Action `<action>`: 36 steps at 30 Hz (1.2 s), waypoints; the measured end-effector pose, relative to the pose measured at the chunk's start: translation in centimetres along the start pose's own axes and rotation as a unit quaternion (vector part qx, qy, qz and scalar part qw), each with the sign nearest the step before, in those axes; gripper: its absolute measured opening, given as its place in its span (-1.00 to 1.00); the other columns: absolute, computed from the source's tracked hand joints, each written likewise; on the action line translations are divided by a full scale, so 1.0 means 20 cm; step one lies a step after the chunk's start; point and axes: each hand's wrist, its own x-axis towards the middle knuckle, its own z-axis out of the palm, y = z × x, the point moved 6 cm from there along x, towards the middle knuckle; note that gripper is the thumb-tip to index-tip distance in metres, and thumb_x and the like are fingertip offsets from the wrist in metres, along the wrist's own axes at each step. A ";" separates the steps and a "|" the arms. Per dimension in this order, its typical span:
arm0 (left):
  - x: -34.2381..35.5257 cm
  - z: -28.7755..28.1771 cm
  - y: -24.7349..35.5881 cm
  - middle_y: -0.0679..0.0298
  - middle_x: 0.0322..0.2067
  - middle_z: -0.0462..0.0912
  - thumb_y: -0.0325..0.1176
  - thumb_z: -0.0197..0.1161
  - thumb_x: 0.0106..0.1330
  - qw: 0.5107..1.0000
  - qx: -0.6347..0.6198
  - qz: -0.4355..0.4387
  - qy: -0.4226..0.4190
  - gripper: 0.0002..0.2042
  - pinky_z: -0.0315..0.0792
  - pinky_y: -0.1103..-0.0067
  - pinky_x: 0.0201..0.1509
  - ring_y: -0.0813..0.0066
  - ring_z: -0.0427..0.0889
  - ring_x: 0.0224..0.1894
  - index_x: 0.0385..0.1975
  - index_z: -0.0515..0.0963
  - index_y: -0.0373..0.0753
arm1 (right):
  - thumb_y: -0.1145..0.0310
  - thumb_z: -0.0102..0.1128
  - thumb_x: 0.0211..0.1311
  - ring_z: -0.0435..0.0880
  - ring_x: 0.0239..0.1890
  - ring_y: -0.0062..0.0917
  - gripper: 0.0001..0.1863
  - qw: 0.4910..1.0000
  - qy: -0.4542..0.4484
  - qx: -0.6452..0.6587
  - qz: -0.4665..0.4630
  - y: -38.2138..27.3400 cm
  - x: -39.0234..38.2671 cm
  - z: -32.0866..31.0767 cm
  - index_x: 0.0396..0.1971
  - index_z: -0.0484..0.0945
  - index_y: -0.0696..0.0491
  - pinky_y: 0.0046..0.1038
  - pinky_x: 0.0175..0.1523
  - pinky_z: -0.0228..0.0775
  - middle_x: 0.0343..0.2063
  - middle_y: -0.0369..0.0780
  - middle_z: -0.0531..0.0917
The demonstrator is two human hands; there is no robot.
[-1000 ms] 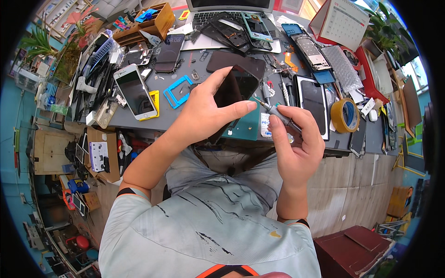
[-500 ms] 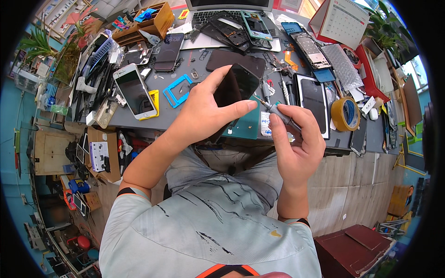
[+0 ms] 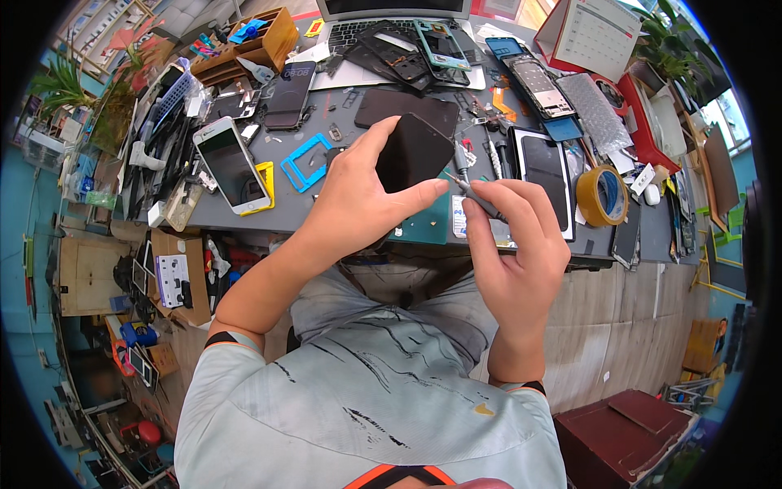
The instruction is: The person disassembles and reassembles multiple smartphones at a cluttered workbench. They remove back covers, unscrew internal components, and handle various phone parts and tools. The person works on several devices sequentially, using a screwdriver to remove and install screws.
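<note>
My left hand [image 3: 350,191] grips a black smartphone [image 3: 414,153] by its edges, thumb on the near side and fingers at the far left. Its dark glass face is turned up toward me. In my right hand [image 3: 525,244] a small grey screwdriver [image 3: 482,200] is pinched between thumb and fingers, its thin tip pointing at the phone's lower right corner but apart from it. Beneath the phone lies a green work mat [image 3: 429,225], partly hidden by my left hand. Another dark phone panel [image 3: 379,106] lies flat just beyond the held phone.
A white phone [image 3: 234,165] and a blue frame [image 3: 307,163] lie to the left. On the right are a boxed black screen [image 3: 544,171], a yellow tape roll [image 3: 603,196] and bubble wrap [image 3: 595,112]. Phone parts cover an open laptop [image 3: 340,37] at the back, beside a desk calendar [image 3: 593,34].
The phone in my left hand has tilted so its glass face shows more fully. My right hand and the screwdriver have shifted slightly left; the whole view has shifted a little.
</note>
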 end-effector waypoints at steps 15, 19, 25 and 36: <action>0.02 0.02 -0.02 0.09 0.19 0.69 -0.37 0.61 0.29 0.998 -0.046 -0.030 -0.015 -0.26 0.51 0.46 0.36 0.43 0.66 0.21 0.41 0.40 -0.51 | 0.54 0.49 0.34 0.84 -0.20 -0.29 -0.72 0.993 -0.021 0.067 0.090 0.06 -0.01 0.01 0.02 0.72 0.16 -0.35 -0.08 0.69 -0.16 -0.06 0.79; 0.02 0.02 -0.03 0.06 0.24 0.65 -0.38 0.60 0.30 0.998 -0.045 -0.029 -0.018 -0.22 0.50 0.46 0.38 0.40 0.64 0.25 0.45 0.35 -0.54 | 0.52 0.51 0.33 0.84 -0.20 -0.26 -0.67 0.981 -0.056 0.081 0.167 0.10 -0.05 0.01 0.06 0.70 0.17 -0.35 -0.08 0.69 -0.19 -0.08 0.79; 0.04 0.04 -0.03 0.14 0.19 0.66 -0.42 0.56 0.35 0.996 -0.071 -0.051 -0.033 -0.32 0.51 0.50 0.31 0.46 0.65 0.19 0.42 0.41 -0.44 | 0.51 0.47 0.34 0.83 -0.20 -0.19 -0.62 0.993 -0.015 0.070 0.093 0.08 -0.03 -0.01 0.13 0.65 0.16 -0.30 -0.13 0.66 -0.19 -0.05 0.77; 0.05 0.07 0.03 0.16 0.14 0.67 -0.38 0.51 0.38 0.996 -0.062 -0.043 -0.047 -0.37 0.48 0.51 0.29 0.48 0.62 0.14 0.39 0.43 -0.46 | 0.48 0.45 0.37 0.75 -0.42 -0.25 -0.67 0.991 0.000 0.098 0.095 0.13 -0.06 -0.01 0.08 0.62 0.20 -0.31 -0.30 0.60 -0.22 -0.06 0.75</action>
